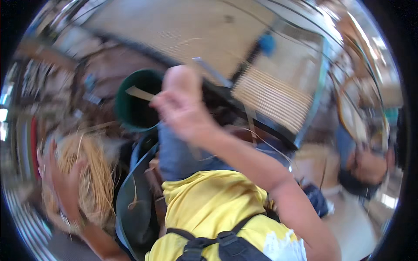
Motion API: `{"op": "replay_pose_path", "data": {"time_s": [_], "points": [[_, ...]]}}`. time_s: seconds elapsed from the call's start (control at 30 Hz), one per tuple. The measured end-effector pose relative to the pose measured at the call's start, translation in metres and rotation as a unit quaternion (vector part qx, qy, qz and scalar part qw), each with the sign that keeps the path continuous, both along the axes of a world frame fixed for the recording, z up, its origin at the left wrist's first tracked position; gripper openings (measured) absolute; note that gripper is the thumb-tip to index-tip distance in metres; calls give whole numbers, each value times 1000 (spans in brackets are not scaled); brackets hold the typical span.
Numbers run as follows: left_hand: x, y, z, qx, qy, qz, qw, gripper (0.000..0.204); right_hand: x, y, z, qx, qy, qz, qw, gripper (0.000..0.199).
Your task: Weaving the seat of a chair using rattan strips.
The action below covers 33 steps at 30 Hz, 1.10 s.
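My right hand (185, 114) is closed in a pinch on a short, flat, pale strip (140, 93), which looks like split cane or bamboo. The strip points left over the mouth of a dark green bucket (123, 102). Just behind the hand is my bare knee (179, 77). On the left, my left hand (64, 182) has its fingers spread, beside a large bundle of thin straw-coloured strips (96, 182). Whether it touches the bundle I cannot tell. Both hands are somewhat blurred.
Ahead stands a dark-edged board (183, 21), with a frame of closely set pale strips (272, 98) to its right. A blue-grey tub (133, 217) holding a loose strip sits by my left side. Another person (368, 167) is at the right.
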State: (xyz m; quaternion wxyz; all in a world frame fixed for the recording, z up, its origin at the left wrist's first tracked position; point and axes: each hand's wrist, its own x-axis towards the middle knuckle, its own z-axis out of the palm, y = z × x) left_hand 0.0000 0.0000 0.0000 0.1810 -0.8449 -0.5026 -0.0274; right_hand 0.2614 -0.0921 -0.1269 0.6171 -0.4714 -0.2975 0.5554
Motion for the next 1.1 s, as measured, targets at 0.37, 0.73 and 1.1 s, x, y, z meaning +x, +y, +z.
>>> {"op": "replay_pose_path", "data": {"time_s": [0.37,0.73,1.1], "points": [[166,-39,-56,-297,-383,-245,840,22,42,-71,30,133,-183,-132,965,11],[-23,376,-48,-60,-379,-49,922,42,283,-388,17,-279,-421,-164,847,15],[-90,493,-53,68,-207,-109,970,25,379,-558,-17,-331,-469,-329,750,17]]}}
